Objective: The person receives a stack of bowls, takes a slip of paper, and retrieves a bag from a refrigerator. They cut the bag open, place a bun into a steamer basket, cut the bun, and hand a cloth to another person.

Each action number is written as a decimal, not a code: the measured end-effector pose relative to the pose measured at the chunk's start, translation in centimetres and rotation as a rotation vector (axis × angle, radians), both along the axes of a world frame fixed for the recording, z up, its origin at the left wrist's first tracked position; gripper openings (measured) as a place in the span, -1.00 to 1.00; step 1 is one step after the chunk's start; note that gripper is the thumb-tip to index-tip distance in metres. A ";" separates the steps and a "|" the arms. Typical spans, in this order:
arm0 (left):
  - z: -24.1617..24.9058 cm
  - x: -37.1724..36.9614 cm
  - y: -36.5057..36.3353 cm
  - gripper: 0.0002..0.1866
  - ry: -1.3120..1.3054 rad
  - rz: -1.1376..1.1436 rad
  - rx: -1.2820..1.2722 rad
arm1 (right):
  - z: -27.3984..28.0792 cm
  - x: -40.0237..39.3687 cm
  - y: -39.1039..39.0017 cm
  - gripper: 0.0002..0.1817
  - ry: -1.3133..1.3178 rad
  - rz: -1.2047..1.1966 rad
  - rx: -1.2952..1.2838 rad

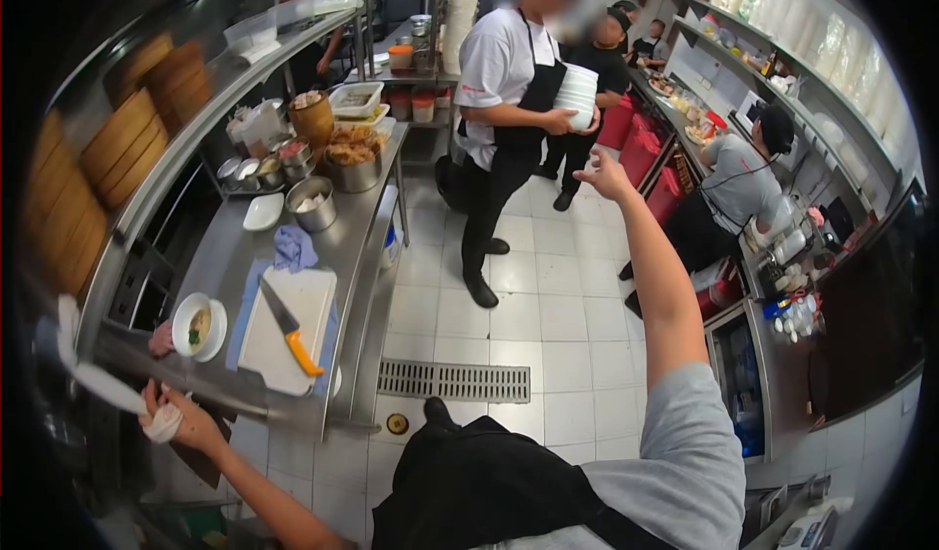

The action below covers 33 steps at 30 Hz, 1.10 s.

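Observation:
My left hand (pixel 186 421), low at the left by the steel counter's corner, is closed around a twisted white cloth (pixel 108 386) that trails up and to the left, blurred. Stretched out ahead over the aisle, my right hand (pixel 608 176) has its fingers partly bent and apart, with nothing visible in them. Just beyond it a co-worker (pixel 509 71) in a white shirt and black apron holds a stack of white bowls (pixel 577 98) with both hands. My right hand appears apart from the stack, though the depth is hard to judge.
On the steel counter (pixel 220 291) lie a cutting board (pixel 284 330) with an orange-handled knife (pixel 291 330), a bowl of food (pixel 196 323), and metal pots (pixel 311 204). A floor drain (pixel 455 382) crosses the aisle. Another co-worker (pixel 738 178) stands at the right counter.

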State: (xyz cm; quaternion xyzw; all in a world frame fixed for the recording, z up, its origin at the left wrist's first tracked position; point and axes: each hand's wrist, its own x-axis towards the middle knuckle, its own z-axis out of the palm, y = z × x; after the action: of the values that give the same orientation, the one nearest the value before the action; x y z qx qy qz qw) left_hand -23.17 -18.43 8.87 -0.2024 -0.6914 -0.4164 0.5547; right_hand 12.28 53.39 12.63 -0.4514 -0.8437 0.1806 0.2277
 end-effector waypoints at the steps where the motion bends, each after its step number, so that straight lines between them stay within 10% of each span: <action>1: 0.4 -0.6 0.2 -0.80 0.044 0.199 -0.122 | 0.5 -0.4 1.4 -0.06 -0.029 -0.024 0.074; 14: -1.4 -5.7 3.3 -0.60 -0.047 0.676 0.175 | 4.5 -1.3 20.9 -0.03 -0.148 -0.114 0.024; 16: -0.6 -4.9 2.6 -0.57 0.064 0.944 -0.297 | 4.6 -3.8 25.1 -0.03 -0.095 -0.113 0.279; 26: -9.0 5.2 16.2 -0.58 -0.391 0.806 0.052 | 6.3 -15.8 46.0 0.09 -0.139 0.088 0.509; 30: -14.4 10.4 25.3 -0.72 -0.393 0.387 -0.061 | 6.0 -19.0 51.6 -0.08 -0.417 0.230 0.289; 33: -17.6 13.8 30.9 -0.80 -0.996 0.098 -0.142 | 6.5 -19.8 52.4 -0.23 -0.587 0.435 0.315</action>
State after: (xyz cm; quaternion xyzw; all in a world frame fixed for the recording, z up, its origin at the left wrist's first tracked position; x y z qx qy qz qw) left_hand -9.42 12.43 -8.71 0.0164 -0.9074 -0.3878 0.1612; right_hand -7.47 105.80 19.12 -0.2542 -0.9662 -0.0435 -0.0001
